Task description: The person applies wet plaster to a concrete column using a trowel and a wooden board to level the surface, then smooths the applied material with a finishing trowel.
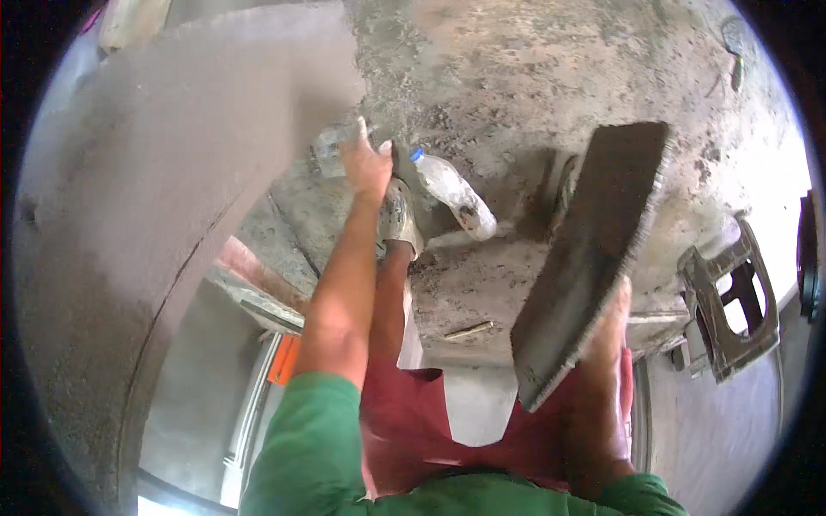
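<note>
Right fingers (621,294) hold a long, dark-grey, rough-edged board (594,241).

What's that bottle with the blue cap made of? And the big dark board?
The bottle looks like cloudy plastic: its pale body seems partly see-through. The board might be wood or foam; its dull, dark-grey, dirty-looking face hides which.

R hand (616,303) is mostly hidden behind the long grey board (594,249), so can't see its fingers. Past it, prob. a shoe (564,187), part covered by the same board. L hand (370,168) is a bit blurred; pale patch (328,153) just left of it, unclear what. Far R of both hands, a dark round thing (808,258) is cut off, type unclear.
</note>
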A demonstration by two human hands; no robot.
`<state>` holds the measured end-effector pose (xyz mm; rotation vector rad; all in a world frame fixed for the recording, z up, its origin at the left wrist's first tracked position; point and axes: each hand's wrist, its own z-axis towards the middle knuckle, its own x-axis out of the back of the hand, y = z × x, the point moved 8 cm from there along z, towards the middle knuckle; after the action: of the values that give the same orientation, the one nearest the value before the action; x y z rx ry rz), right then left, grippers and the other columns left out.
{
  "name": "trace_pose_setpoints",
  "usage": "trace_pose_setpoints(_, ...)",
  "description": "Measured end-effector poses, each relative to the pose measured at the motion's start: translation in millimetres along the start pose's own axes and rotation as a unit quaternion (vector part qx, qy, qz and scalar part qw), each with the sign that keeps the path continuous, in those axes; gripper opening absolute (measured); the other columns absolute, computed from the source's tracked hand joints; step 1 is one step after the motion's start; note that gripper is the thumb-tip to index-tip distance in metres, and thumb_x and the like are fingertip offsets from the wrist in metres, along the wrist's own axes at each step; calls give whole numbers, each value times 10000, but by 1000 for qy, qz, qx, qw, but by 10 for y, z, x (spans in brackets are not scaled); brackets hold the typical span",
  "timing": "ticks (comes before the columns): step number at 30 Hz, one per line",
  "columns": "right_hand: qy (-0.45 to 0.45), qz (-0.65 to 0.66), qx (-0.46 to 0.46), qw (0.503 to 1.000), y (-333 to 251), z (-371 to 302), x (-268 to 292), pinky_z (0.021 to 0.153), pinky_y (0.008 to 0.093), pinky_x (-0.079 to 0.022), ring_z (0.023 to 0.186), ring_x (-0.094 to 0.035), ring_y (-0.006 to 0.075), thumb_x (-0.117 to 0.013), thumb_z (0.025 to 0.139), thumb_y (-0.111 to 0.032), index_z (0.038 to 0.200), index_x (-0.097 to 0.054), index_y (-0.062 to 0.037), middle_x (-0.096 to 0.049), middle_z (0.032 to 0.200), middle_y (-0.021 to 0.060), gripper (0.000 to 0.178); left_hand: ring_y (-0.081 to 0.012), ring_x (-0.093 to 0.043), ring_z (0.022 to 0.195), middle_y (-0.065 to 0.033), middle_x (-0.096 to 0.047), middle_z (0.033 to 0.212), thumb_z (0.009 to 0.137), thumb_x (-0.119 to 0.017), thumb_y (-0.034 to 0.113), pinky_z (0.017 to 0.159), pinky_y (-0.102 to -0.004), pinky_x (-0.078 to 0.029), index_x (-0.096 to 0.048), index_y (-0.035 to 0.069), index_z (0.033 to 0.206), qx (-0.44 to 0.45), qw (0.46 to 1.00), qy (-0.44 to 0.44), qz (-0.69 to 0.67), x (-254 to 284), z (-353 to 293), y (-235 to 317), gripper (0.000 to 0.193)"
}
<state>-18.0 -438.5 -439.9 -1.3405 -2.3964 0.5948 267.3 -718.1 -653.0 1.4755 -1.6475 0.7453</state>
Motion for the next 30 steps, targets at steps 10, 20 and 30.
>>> trace_pose_setpoints(10,20,-131,-5,991,-133,150,194,769,300,-487,869,-601,160,-478,982,-248,1151,-597,-10,-644,1012,74,315,-461,-296,1332,-266,-384,1417,825,-627,403,1140,-502,-206,-362,-70,1373,44,983,147,-99,-272,603,-450,770)
trace_pose_setpoints(20,5,-115,38,993,-317,275,-127,700,236,-438,768,-525,70,-487,996,-250,1042,-587,-37,-609,889,7,239,-430,-524,1083,-313,-520,1188,768,-717,242,932,-477,-432,-569,-62,1132,55,966,230,-101,-234,534,-71,496)
trace_pose_setpoints(30,-97,91,-172,976,265,244,-496,799,280,-473,907,-573,133,-431,1000,-247,1199,-571,-12,-616,1055,54,338,-225,-634,745,-122,-647,879,792,-696,78,657,-319,-519,-593,-63,1020,164,680,-21,-714,-112,168,-192,288)
